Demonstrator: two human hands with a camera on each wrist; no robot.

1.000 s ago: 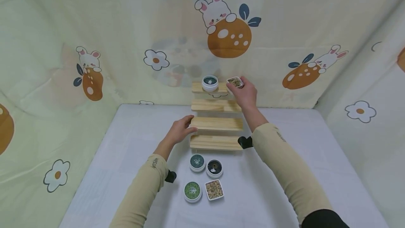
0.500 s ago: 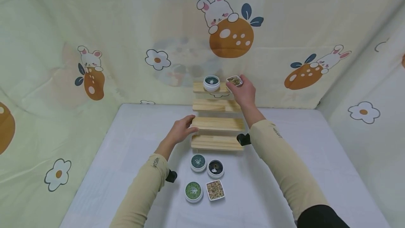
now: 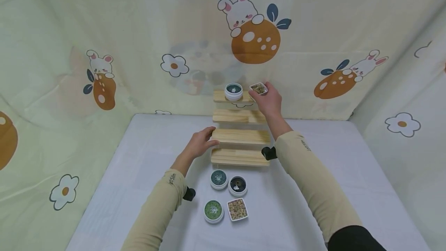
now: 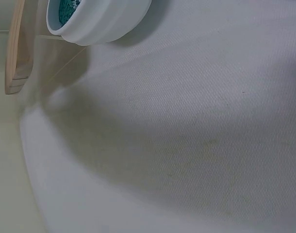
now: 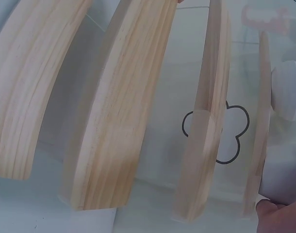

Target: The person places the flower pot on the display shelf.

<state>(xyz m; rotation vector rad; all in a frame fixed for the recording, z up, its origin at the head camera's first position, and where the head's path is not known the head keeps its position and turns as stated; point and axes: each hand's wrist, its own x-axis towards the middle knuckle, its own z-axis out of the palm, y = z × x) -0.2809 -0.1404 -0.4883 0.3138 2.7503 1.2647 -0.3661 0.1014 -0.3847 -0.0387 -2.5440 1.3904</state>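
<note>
A stepped wooden display stand (image 3: 240, 136) with several planks rises at the back of the table. My left hand (image 3: 198, 142) holds the left end of one middle plank, its thumb and fingers spread around that end. With my right hand (image 3: 270, 102) I grip a small square white pot (image 3: 258, 88) with tan, grainy contents at the right end of the top plank. In the right wrist view, the pot's white side (image 5: 283, 170) sits right beside that plank, fingertips (image 5: 269, 211) on it. A round white pot (image 3: 234, 93) with a dark teal top stands left of it.
Before the stand sit a teal-topped round pot (image 3: 218, 178), a black-topped round pot (image 3: 238, 185), a green-topped round pot (image 3: 213, 210) and a square pot of gravel (image 3: 237, 209). A patterned curtain (image 3: 139, 49) closes off the back, behind the white tabletop (image 3: 296, 204).
The head view shifts very slightly. Both hands stay nearly where they were, the right one still holding the square pot at the top plank's right end.
</note>
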